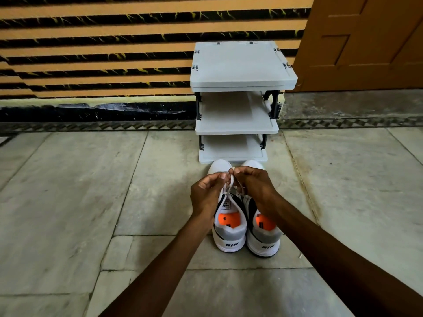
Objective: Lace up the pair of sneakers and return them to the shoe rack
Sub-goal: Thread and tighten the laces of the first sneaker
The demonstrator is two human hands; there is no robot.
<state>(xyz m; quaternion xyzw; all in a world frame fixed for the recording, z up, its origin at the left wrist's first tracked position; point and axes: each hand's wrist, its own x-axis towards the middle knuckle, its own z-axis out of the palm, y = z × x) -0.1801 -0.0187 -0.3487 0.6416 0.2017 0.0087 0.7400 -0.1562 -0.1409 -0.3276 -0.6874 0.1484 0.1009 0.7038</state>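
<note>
Holding the lace (229,183) of the left sneaker (229,221) between both hands, you work above its tongue; your left hand (207,196) has thumb and forefinger pinched shut on one strand near the toe, your right hand (254,183) has its fingertips closed on the other strand, the two hands almost touching, which looks like drawing a knot or bow tight, though the exact stage is too small to tell; the strands rise taut from the upper eyelets to your fingers, so the pull runs up and away from the shoe. Item, pair: both sneakers stand upright on the floor (68,202), heels toward you, toes toward the rack (238,124), sides touching; this keeps them steady under the pull and lined up for the return. Item, right sneaker (263,234): partly under your right wrist; whether it is laced cannot be seen. Item, rack: grey, three open shelves under a top panel, all bare, standing against the striped wall (91,53), its lowest shelf just beyond the toes; nothing lies between shoes and rack. Item, door (366,42): brown, to the right of the rack, clear of the work. Judgement: the only obstacle is your own forearms crossing over the pair; release the lace before lifting.
</note>
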